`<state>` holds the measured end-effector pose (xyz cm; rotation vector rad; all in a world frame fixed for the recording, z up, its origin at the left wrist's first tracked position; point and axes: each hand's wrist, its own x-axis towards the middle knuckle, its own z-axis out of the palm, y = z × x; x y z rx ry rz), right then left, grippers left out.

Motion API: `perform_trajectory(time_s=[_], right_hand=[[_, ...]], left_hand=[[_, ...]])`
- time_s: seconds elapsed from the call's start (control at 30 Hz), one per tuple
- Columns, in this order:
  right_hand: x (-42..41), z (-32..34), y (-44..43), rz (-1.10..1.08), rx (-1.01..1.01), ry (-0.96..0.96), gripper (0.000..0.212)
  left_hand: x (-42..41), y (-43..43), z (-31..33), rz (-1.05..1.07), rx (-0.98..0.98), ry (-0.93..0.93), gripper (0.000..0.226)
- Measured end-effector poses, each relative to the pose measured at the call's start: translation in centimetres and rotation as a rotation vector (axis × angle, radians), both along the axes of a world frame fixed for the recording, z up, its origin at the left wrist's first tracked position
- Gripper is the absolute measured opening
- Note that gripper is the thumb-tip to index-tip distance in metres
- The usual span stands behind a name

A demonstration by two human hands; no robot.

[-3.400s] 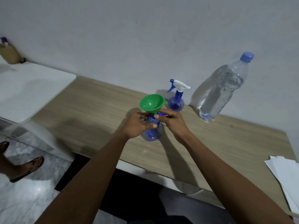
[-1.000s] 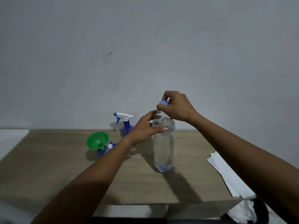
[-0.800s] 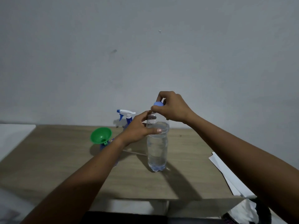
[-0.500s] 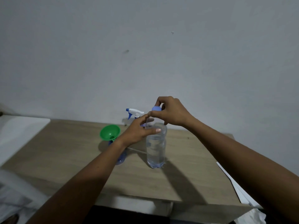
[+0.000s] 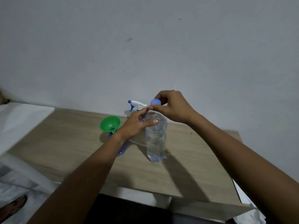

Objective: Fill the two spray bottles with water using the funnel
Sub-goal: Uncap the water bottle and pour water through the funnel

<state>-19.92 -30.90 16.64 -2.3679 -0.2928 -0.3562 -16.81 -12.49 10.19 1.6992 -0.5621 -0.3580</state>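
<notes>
Pinching the small blue plastic cap (image 5: 155, 101) in my right hand (image 5: 174, 109), a narrow grip, I wrap my left hand (image 5: 137, 123) round the shoulder of the clear plastic water bottle (image 5: 156, 141), which stands mid-tabletop (image 5: 72, 139). It looks well filled, so probably heavy, thin-walled and squashy; better held at the waist. The green plastic funnel (image 5: 110, 124) sits toward the left edge.

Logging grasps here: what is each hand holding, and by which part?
The left hand grips the water bottle at its shoulder; the right hand pinches its cap by the sides.
</notes>
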Motion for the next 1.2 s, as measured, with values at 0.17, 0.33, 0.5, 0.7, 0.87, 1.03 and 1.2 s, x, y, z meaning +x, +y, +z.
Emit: perform_trajectory(time_s=[0.17, 0.33, 0.5, 0.7, 0.87, 1.03, 1.2], right_hand=[[0.2, 0.1, -0.6, 0.067, -0.022, 0.008, 0.023], [-0.1, 0.6, -0.8, 0.116, -0.055, 0.042, 0.022], [-0.6, 0.2, -0.1, 0.014, -0.001, 0.008, 0.024], [-0.9, 0.3, 0.7, -0.103, 0.025, 0.007, 0.037], [-0.7, 0.7, 0.3, -0.037, 0.001, 0.03, 0.025], [-0.4, 1.1, -0.4, 0.023, -0.057, 0.099, 0.026], [-0.8, 0.8, 0.1, -0.055, 0.001, 0.052, 0.027]], left_hand=[[-0.1, -0.2, 0.1, -0.004, 0.009, 0.031, 0.057], [-0.1, -0.1, 0.2, -0.012, -0.001, 0.049, 0.052], [-0.1, 0.1, 0.2, -0.015, -0.023, 0.034, 0.058], [0.2, 0.1, 0.3, -0.047, 0.008, -0.001, 0.043], [0.8, 0.3, 0.0, -0.057, 0.006, -0.009, 0.06], [1.1, 0.4, -0.1, -0.058, 0.012, -0.025, 0.059], [1.1, 0.6, -0.2, -0.055, 0.008, -0.018, 0.059]])
